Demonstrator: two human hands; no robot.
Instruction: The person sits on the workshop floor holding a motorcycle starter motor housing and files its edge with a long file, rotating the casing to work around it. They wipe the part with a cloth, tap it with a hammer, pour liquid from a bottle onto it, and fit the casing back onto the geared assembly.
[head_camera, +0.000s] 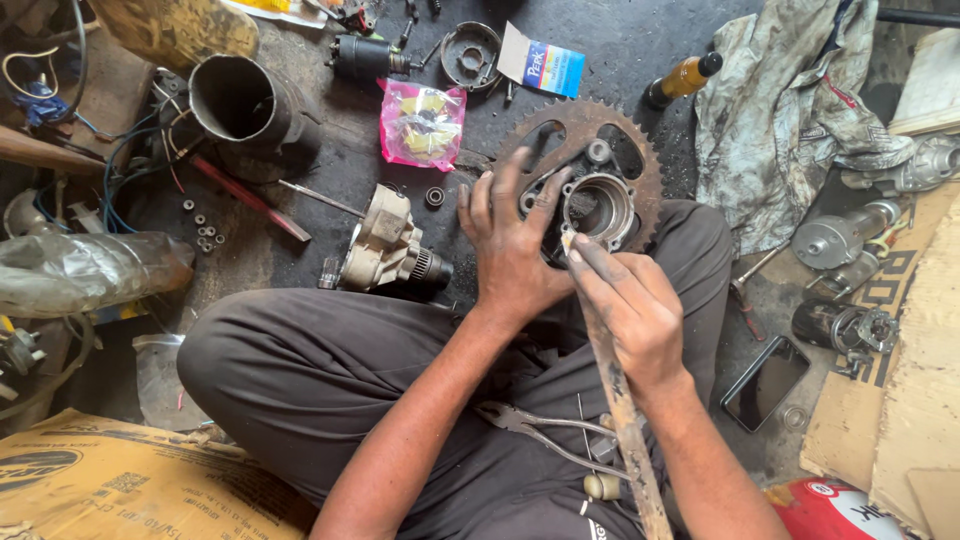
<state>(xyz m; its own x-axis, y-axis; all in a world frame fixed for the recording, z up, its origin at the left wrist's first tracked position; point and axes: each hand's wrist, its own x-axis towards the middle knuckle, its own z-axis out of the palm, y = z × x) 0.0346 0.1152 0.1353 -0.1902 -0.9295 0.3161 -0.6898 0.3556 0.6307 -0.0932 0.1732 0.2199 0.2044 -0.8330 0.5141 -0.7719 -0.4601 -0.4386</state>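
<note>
A rusty toothed sprocket (640, 160) with a shiny metal hub (600, 207) in its middle rests on my knee. My left hand (512, 245) lies over the hub's left side and grips it, fingers spread onto the sprocket. My right hand (630, 300) is shut on a long, dirty wooden stick (625, 420); the stick's pale tip touches the hub's lower left rim. Pliers (540, 430) lie in my lap under my right forearm.
A starter motor part (385, 245) lies left of my knee, beside a black pipe (245, 105), a pink bag (422, 122) and small nuts (205, 230). A dirty rag (790, 110), a bottle (683, 78), motor parts (845, 235), a phone (765, 382) and cardboard (920, 400) lie right.
</note>
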